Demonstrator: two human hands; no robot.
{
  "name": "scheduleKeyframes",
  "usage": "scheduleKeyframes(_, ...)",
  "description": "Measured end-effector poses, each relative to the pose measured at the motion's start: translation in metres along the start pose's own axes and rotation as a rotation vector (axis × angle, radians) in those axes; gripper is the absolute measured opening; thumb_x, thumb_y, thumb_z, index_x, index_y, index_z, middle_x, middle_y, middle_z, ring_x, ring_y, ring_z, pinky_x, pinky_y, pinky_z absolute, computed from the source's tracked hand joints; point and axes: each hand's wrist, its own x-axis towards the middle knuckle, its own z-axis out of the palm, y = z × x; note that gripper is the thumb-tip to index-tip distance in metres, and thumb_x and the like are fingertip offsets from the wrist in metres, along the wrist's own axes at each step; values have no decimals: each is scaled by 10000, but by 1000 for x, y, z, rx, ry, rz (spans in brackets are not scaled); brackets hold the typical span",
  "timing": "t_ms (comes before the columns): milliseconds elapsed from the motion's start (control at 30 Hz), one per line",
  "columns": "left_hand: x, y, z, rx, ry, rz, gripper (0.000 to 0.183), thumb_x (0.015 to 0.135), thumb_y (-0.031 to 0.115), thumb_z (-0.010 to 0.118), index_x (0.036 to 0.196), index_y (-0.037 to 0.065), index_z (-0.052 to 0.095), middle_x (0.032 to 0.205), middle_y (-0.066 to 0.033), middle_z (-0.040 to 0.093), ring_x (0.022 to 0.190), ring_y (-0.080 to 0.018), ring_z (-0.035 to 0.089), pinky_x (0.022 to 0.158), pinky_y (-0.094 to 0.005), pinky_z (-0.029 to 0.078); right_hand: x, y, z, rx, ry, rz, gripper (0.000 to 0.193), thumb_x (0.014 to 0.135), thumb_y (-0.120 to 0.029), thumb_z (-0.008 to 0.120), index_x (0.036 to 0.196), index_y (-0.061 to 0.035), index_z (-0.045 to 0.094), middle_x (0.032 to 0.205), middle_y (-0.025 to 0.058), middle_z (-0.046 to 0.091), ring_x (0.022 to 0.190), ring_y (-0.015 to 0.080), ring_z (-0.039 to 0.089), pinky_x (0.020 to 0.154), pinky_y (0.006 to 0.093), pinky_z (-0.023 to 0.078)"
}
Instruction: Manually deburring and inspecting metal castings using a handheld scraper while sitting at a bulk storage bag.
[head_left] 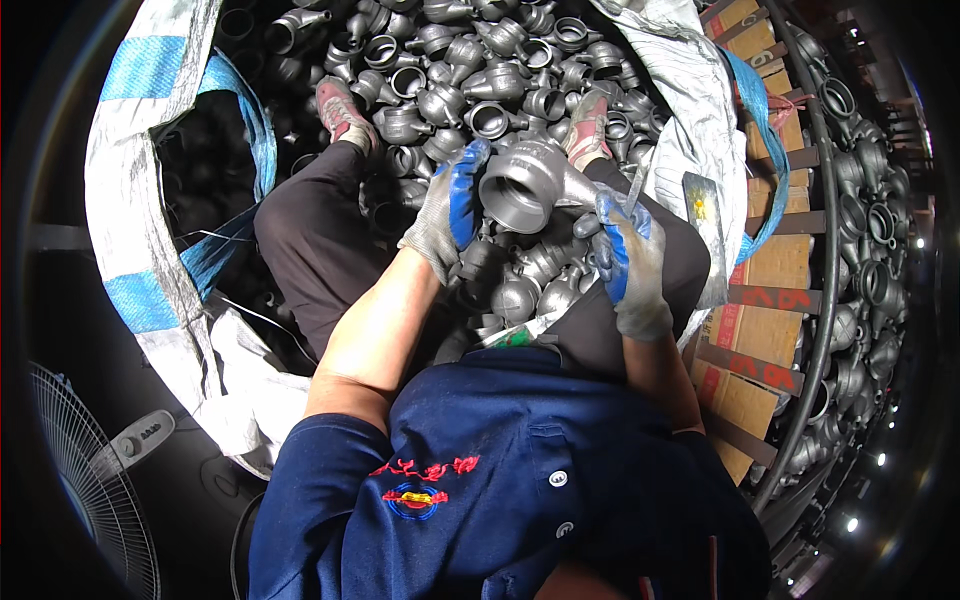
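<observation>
A grey cast-metal housing [537, 178], with a wide round mouth and a narrower neck pointing right, is held up between my hands above my lap. My left hand [455, 205], in a grey glove with a blue-coated palm, grips its left side, the fingers pressed together along the rim. My right hand [632, 262], gloved alike, is closed beside the neck. Out of its top sticks a thin flat metal tool [636, 186]; its lower part is hidden in the fingers. Beneath the housing, more castings [515, 298] lie between my legs.
Similar castings [440, 100] fill a large white woven sack [150, 210] with blue straps [262, 130] around my legs. At right stands a metal-framed crate [830, 200] lined with cardboard, castings beyond it. A dark flat plate [705, 225] leans inside. A fan [95, 480] stands lower left.
</observation>
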Motion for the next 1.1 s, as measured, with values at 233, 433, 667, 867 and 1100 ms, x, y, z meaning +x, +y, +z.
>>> scheduleKeyframes(233, 6, -2, -9, 918, -170, 684, 324, 988, 274, 404, 1103, 45, 602, 917, -69, 644, 778, -104, 611, 711, -265, 510, 5, -1, -4, 7, 51, 8, 262, 852, -156, 668, 1061, -7, 619, 738, 28, 638, 447, -3, 412, 386, 157, 325)
scheduleKeyframes(433, 8, -16, -13, 52, -172, -165, 312, 984, 339, 422, 1119, 114, 590, 790, 38, 633, 515, -1, 482, 425, -127, 367, 1, -8, 6, -62, -91, -136, 310, 829, -22, 673, 1128, 14, 598, 816, 15, 633, 638, 34, 544, 580, 178, 459)
scheduleKeyframes(667, 12, -35, -13, 70, -168, -253, 357, 993, 323, 361, 1079, 60, 587, 761, -34, 655, 494, -62, 567, 398, -157, 442, 1, -15, 17, -225, -149, -215, 274, 829, -24, 687, 1085, 25, 600, 821, 11, 626, 700, 32, 545, 638, 177, 461)
scheduleKeyframes(867, 10, -32, -7, 39, -161, -285, 311, 980, 276, 381, 1092, 67, 583, 729, -36, 652, 439, -42, 515, 376, -138, 431, 16, -18, 11, -447, -146, -351, 239, 810, -55, 716, 1011, 22, 612, 848, 33, 638, 737, 58, 564, 666, 221, 489)
scheduleKeyframes(1100, 18, -42, -12, 117, -161, -190, 337, 980, 304, 403, 1167, 66, 552, 923, -56, 655, 675, -110, 625, 528, -235, 509, 19, -16, 3, -448, -164, -366, 257, 793, -49, 720, 1016, 32, 621, 846, 62, 657, 764, 67, 585, 705, 251, 507)
